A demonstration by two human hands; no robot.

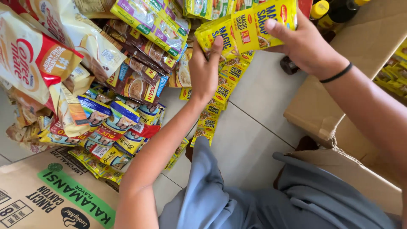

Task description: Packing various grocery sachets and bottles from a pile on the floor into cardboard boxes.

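Observation:
A long strip of small yellow seasoning sachets hangs down from my hands toward the tiled floor. My left hand grips the strip near its upper part, thumb up against the packets. My right hand, with a black band at the wrist, holds the top yellow sachets of the strip higher up and to the right. The strip's lower end reaches my grey-trousered knee.
Piled sachet strips fill the left: brown coffee packets, blue and yellow packets, large creamer bags. A flat cardboard box lies bottom left. Cardboard boxes stand at the right, with dark bottles behind.

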